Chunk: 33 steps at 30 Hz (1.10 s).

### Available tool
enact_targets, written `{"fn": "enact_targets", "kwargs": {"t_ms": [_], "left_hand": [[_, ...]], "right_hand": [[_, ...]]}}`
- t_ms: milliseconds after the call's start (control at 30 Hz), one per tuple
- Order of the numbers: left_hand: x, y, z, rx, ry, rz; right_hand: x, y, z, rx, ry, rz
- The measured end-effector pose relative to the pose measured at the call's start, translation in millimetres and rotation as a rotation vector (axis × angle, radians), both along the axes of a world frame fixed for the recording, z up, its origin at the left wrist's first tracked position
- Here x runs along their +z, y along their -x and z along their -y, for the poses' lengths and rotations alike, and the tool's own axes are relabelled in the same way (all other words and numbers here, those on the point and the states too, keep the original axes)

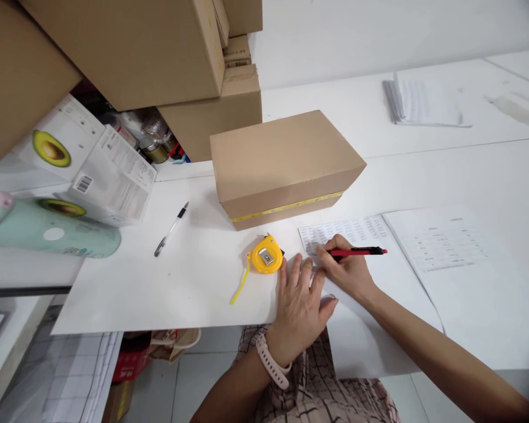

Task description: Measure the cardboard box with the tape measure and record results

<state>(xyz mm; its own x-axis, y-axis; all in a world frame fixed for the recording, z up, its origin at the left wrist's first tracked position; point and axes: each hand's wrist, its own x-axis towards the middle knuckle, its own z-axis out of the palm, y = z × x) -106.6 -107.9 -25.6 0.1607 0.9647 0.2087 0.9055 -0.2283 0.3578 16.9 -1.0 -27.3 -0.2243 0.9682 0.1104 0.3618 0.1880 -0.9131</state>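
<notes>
My right hand (pixel 350 270) is closed around a red and black pen (pixel 357 251), its tip end hidden by my fingers over a printed sheet (pixel 357 232). Fingers spread, my left hand (pixel 300 302) lies flat on the white table at the sheet's left edge. Just beyond its fingertips sits a yellow tape measure (pixel 265 255) with a yellow wrist strap. A closed cardboard box (pixel 286 161) with yellow tape along its side stands behind the tape measure. Further left lies a clear pen (pixel 171 229) with a black grip.
Stacked cardboard boxes (pixel 211 120) stand at the back left. Avocado-printed cartons (pixel 110 170) and a mint-green bottle (pixel 53 229) crowd the left side. Another printed sheet (pixel 458 252) lies to the right, and a paper stack (pixel 427 103) at the back right. The table's front edge (pixel 158 329) is near me.
</notes>
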Motion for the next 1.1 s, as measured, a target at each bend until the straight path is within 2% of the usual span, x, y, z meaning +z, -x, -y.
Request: {"fn": "enact_targets", "kwargs": {"t_ms": [467, 933, 1100], "left_hand": [[1.3, -0.5, 0.1, 0.004, -0.006, 0.004], [0.1, -1.2, -0.1, 0.004, -0.008, 0.008], [3.0, -0.4, -0.5, 0.003, 0.020, 0.021]], "right_hand": [[4.8, 1.1, -0.4, -0.017, 0.005, -0.008], [0.8, -0.6, 0.4, -0.018, -0.002, -0.005], [4.6, -2.0, -0.1, -0.058, -0.064, 0.016]]}}
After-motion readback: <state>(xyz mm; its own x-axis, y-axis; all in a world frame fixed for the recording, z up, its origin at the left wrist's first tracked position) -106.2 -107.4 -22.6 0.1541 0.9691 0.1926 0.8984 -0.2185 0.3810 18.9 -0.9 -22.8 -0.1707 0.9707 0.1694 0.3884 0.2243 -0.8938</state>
